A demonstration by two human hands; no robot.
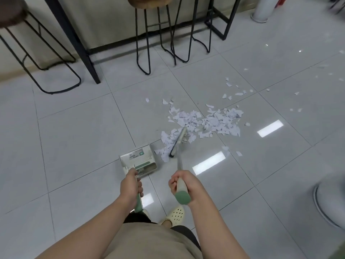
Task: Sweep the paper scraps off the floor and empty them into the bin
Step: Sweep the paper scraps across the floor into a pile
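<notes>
- The paper scraps (205, 122) lie mostly in one loose heap on the grey tiled floor (74, 128), with stray bits scattered off to the right and beyond it.
- The broom head (177, 143) sits in the near edge of the heap, touching scraps, angled toward the dustpan (138, 159) just beside it.
- From here the pan looks to hold no paper, so I'd say the gathering is well on but nothing is collected.
- The right hand (183, 184) is wrapped tight round the broom handle; the left hand (131, 186) grips the dustpan's handle.
- Left to do: push the heap in, chase the strays, tip into the bin, which I can't make out from here.
- Bar stools (160, 34) stand behind.
</notes>
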